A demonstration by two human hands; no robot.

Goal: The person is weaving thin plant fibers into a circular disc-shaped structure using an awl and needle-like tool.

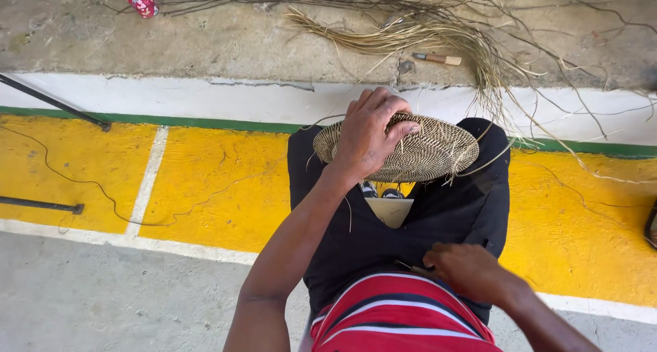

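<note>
From the camera on my head, I look straight down at my lap. My left hand lies spread over the woven basket base at the centre of the frame, fingers curled over its far rim and palm pressing down, so the disc stays steady on my knees. It is a shallow round piece, tightly coiled, tan and dark strands alternating in fine ribs, with loose fibre ends sticking out along its right edge. It rests on my black trousers, which give it a soft, level seat.

My right hand is low in the frame, close to my waist beside the red-and-white striped shirt. Its fingers are bunched together as if pinching something thin; a sliver shows at the fingertips, but I cannot tell what it is or whether it is truly gripped. The two hands are well apart.

At the top of the frame, on rough grey concrete, lies a bundle of pale dry straw beside darker wiry stems, fanned out within reach. A small wooden-handled tool sits among them. The floor under my legs is painted yellow, with white lines and a green stripe. A thin cord trails across it at left.
</note>
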